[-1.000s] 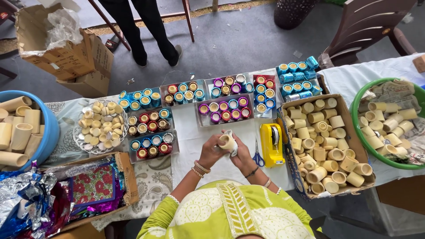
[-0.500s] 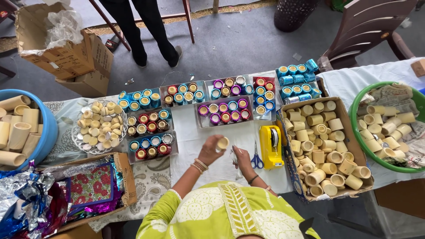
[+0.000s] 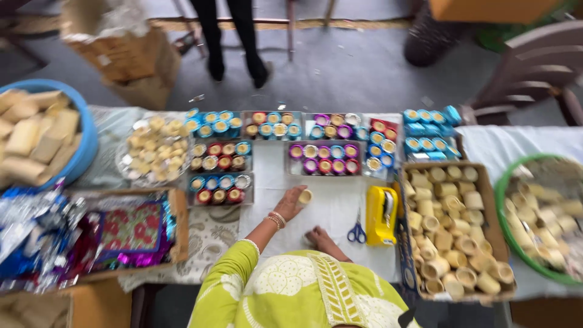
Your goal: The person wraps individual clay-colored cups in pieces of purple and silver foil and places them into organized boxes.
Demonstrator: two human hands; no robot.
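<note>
Left hand (image 3: 290, 203) closed around a small cream cylinder (image 3: 305, 196), fingers wrapping its side, open end upward, held just above the white worktop (image 3: 331, 209) for steadiness. Right hand (image 3: 320, 237) resting flat and empty on the cloth, fingers loose. Close at the right: blue scissors (image 3: 356, 232), yellow tape dispenser (image 3: 381, 214). Beyond, trays of coloured finished pieces (image 3: 325, 159); cardboard box of plain cylinders (image 3: 452, 228) within reach.
</note>
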